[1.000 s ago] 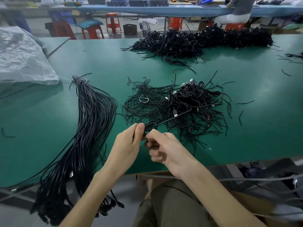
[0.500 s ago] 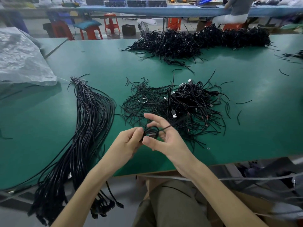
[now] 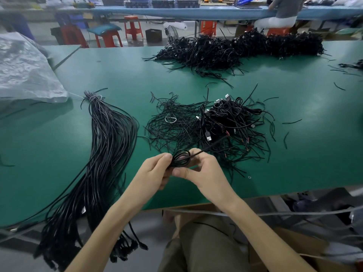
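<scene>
— So, what lies on your green table [image 3: 294,154], biggest first?

— At your eleven o'clock, a crumpled plastic sheet [image 3: 23,71]. At one o'clock, far off, a long heap of black cables [image 3: 235,48]. At nine o'clock, a tied bundle of long cables [image 3: 106,154] runs toward you and hangs over the near edge.

— And closer in?

— Dead ahead at twelve, a pile of coiled cables [image 3: 231,118] with plugs showing. Touching it on its nine-o'clock side is a tangle of thin wires [image 3: 172,124].

— Where is the cable you are working on?

— Its small coil [image 3: 180,159] sits between your hands, over the near part of the table. One loose end points to two o'clock, toward the pile.

— And your hands?

— Your left hand [image 3: 153,173] pinches the coil's nine-o'clock side with thumb and fingers. Your right hand [image 3: 206,171] holds the three-o'clock side, with fingers curled behind it and the thumb beneath.
</scene>
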`<state>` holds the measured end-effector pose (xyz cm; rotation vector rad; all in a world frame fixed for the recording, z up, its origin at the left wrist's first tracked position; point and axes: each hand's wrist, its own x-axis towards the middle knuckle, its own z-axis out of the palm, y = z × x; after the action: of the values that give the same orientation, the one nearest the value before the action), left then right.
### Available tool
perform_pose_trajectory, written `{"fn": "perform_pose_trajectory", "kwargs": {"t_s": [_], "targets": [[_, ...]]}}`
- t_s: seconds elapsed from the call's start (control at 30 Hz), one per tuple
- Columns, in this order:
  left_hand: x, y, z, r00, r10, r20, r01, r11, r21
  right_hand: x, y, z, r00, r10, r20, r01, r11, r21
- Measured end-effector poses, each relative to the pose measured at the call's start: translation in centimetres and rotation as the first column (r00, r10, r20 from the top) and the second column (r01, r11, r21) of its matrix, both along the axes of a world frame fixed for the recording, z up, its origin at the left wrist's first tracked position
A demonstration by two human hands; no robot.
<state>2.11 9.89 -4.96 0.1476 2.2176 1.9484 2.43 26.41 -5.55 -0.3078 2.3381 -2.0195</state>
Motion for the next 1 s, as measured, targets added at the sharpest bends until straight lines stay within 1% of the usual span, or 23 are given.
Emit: {"fn": "perform_pose_trajectory", "kwargs": {"t_s": [0.07, 0.13, 0.2, 0.3, 0.43, 0.5, 0.53, 0.6, 0.67, 0.73, 0.83, 0.93, 1.0], "targets": [[0.02, 0.29, -0.04, 0.997, 0.072, 0.013, -0.073, 0.997, 0.029, -0.05, 0.05, -0.02, 1.000, -0.022, -0.019, 0.023, 0.998, 0.063], [-0.04, 0.33, -0.06, 0.993, 0.120, 0.015, -0.121, 0.991, 0.057, 0.01, 0.11, 0.08, 0.999, -0.029, -0.040, 0.032, 0.996, 0.081], [-0.13, 0.29, -0.01, 0.991, 0.129, 0.020, -0.131, 0.988, 0.078, 0.06, 0.25, 0.24, 1.000, 0.006, -0.026, -0.005, 0.999, 0.052], [-0.18, 0.26, 0.12, 0.992, 0.123, 0.027, -0.125, 0.987, 0.105, 0.20, 0.40, 0.36, 0.998, 0.068, -0.009, -0.067, 0.993, 0.097], [-0.15, 0.08, 0.27, 0.991, 0.133, 0.017, -0.134, 0.985, 0.109, 0.32, 0.77, 0.45, 0.981, 0.187, 0.055, -0.188, 0.982, 0.016], [-0.06, -0.11, 0.35, 0.991, 0.132, 0.010, -0.132, 0.986, 0.105, 0.20, 0.92, 0.51, 0.971, 0.222, 0.083, -0.221, 0.975, -0.028], [0.00, -0.15, 0.36, 0.992, 0.125, 0.007, -0.125, 0.986, 0.109, 0.07, 0.91, 0.51, 0.971, 0.222, 0.089, -0.221, 0.975, -0.020], [0.17, -0.08, 0.47, 0.995, 0.096, 0.005, -0.097, 0.990, 0.106, -0.22, 0.68, 0.53, 0.974, 0.213, 0.075, -0.217, 0.975, 0.045], [0.24, 0.06, 0.46, 0.997, 0.078, 0.003, -0.078, 0.994, 0.078, -0.43, 0.28, 0.50, 0.977, 0.212, 0.025, -0.213, 0.969, 0.125], [0.30, 0.10, 0.54, 0.996, 0.088, -0.006, -0.087, 0.994, 0.066, -0.49, 0.09, 0.51, 0.981, 0.190, -0.040, -0.182, 0.970, 0.159], [0.40, 0.06, 0.67, 0.997, 0.073, -0.036, -0.071, 0.996, 0.058, -0.59, 0.23, 0.39, 0.980, 0.184, -0.077, -0.178, 0.981, 0.077], [0.48, 0.22, 0.68, 0.999, 0.041, -0.011, -0.041, 0.996, 0.077, -0.36, 0.15, 0.22, 0.975, 0.183, -0.123, -0.184, 0.983, 0.002], [0.65, 0.34, 0.68, 0.999, 0.047, 0.024, -0.049, 0.994, 0.101, 0.01, -0.05, 0.25, 0.971, 0.191, -0.146, -0.199, 0.979, -0.039]]}}
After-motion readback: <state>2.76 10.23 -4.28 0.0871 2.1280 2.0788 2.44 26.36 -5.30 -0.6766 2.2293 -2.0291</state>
